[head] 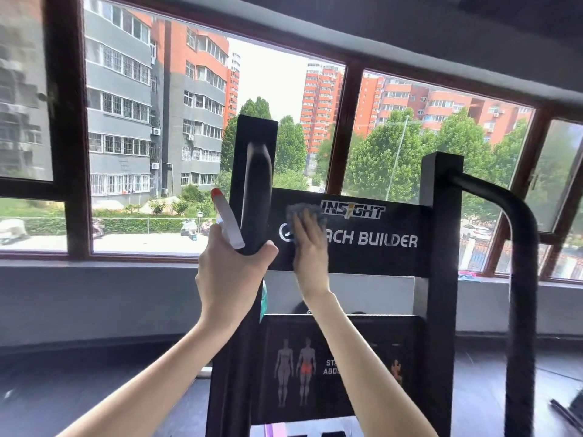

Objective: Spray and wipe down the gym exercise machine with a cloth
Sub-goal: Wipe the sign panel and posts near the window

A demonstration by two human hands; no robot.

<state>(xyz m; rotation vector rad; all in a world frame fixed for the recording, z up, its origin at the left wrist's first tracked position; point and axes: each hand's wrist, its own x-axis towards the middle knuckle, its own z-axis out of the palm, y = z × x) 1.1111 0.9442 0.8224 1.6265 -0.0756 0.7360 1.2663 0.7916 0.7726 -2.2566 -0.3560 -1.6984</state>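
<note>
A black gym machine (441, 247) stands in front of me, its top sign panel (372, 244) reading "INSIGHT" and "BUILDER". My right hand (310, 244) presses a grey cloth (303, 212) flat against the left part of that panel, covering some letters. My left hand (233, 266) is raised just left of it and grips a clear spray bottle (228, 222) with a red nozzle, the nozzle pointing up and left. The left hand also lies against the lower end of the machine's curved black handle (257, 190). Most of the bottle's body is hidden behind the hand.
A second curved black bar (517, 247) comes off the right upright. A muscle diagram plate (331, 367) sits below the sign. Large brown-framed windows (336, 130) run behind the machine above a grey sill (94, 266). Dark floor lies on both sides.
</note>
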